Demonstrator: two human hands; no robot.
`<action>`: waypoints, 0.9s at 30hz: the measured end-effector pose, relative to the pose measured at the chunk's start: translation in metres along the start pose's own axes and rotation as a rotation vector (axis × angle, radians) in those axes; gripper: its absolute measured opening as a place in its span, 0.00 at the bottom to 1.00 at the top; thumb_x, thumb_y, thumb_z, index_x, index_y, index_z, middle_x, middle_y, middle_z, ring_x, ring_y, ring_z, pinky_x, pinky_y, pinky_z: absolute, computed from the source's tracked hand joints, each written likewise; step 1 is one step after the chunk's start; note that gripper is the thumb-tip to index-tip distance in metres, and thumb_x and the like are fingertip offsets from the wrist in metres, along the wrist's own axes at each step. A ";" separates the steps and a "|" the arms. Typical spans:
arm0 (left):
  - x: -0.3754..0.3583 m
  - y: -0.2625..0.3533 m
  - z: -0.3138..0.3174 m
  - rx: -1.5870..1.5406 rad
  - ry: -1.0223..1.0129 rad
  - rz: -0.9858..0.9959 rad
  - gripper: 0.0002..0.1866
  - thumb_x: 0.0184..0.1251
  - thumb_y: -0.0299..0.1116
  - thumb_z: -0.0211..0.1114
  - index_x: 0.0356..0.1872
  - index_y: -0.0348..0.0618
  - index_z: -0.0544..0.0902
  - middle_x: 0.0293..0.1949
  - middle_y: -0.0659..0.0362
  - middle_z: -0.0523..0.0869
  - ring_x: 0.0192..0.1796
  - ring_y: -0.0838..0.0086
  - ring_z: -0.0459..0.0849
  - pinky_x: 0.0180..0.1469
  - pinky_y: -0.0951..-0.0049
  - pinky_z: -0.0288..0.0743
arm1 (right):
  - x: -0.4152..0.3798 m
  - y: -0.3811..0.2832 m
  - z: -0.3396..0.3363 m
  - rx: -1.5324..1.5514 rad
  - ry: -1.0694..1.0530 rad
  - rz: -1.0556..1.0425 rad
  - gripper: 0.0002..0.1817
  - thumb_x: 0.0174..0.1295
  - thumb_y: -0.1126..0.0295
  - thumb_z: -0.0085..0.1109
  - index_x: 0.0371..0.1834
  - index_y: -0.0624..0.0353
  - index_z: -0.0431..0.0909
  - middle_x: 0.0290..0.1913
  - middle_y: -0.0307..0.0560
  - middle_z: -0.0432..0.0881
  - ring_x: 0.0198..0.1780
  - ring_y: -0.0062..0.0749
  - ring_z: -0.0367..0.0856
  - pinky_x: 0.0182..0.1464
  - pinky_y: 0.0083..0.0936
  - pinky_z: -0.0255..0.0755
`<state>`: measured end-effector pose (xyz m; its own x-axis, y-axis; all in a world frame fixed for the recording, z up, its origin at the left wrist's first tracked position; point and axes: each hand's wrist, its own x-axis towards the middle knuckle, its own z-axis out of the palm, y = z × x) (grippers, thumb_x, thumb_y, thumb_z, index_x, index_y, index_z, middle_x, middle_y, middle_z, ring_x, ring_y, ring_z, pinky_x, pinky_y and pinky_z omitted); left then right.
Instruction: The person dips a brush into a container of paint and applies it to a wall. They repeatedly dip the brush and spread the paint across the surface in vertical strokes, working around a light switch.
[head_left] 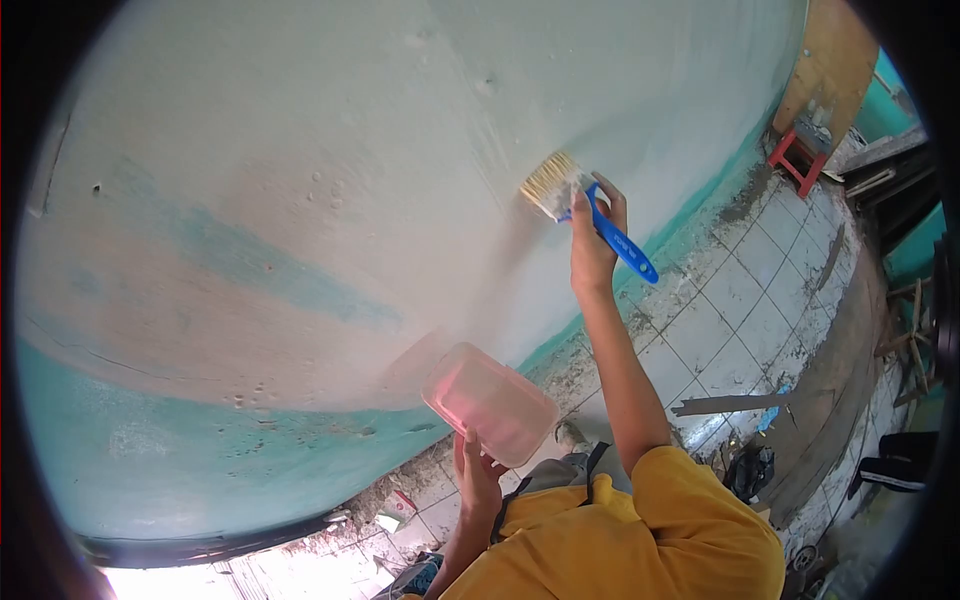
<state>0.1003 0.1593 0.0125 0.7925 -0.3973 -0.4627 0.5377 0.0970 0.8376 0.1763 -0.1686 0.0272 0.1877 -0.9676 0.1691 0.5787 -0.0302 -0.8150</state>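
My right hand point(592, 235) is closed round a wide paintbrush with a blue handle point(625, 247) and pale bristles point(549, 184). The bristle tips are right at the wall point(400, 150), which carries a whitish coat over green paint. Lower down, my left hand point(477, 470) grips a pinkish translucent plastic container point(492, 405) by its underside, near the wall and in front of my body. What is inside the container hardly shows through its milky surface.
A green band point(230, 450) runs along the wall's base. Dirty white floor tiles point(735, 290) lie to the right with debris. A red stool point(797, 160) stands at the far right. A long strip point(735, 404) and a black plastic bag point(748, 470) lie on the floor.
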 end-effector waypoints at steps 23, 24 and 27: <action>-0.006 0.011 0.004 -0.025 -0.079 0.088 0.41 0.76 0.61 0.59 0.77 0.43 0.61 0.68 0.48 0.75 0.60 0.56 0.87 0.51 0.58 0.88 | 0.050 -0.183 0.150 0.203 -0.163 -0.258 0.24 0.68 0.66 0.68 0.60 0.63 0.67 0.49 0.49 0.77 0.47 0.28 0.79 0.53 0.30 0.83; -0.006 0.012 0.005 -0.019 -0.084 0.085 0.40 0.77 0.61 0.58 0.77 0.44 0.61 0.68 0.48 0.75 0.60 0.56 0.87 0.51 0.57 0.88 | 0.040 -0.172 0.138 0.182 -0.113 -0.166 0.23 0.70 0.64 0.66 0.61 0.61 0.67 0.51 0.49 0.77 0.49 0.29 0.78 0.53 0.31 0.82; -0.002 0.008 0.003 -0.022 -0.097 0.078 0.39 0.78 0.60 0.57 0.77 0.44 0.61 0.68 0.48 0.75 0.60 0.56 0.87 0.52 0.56 0.88 | 0.019 -0.059 0.079 0.138 -0.030 -0.028 0.23 0.71 0.63 0.66 0.60 0.57 0.66 0.53 0.47 0.75 0.50 0.29 0.77 0.56 0.36 0.80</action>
<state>0.1019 0.1581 0.0210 0.8013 -0.4743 -0.3647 0.4820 0.1507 0.8631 0.2084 -0.1652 0.1218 0.1918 -0.9589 0.2089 0.6876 -0.0206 -0.7258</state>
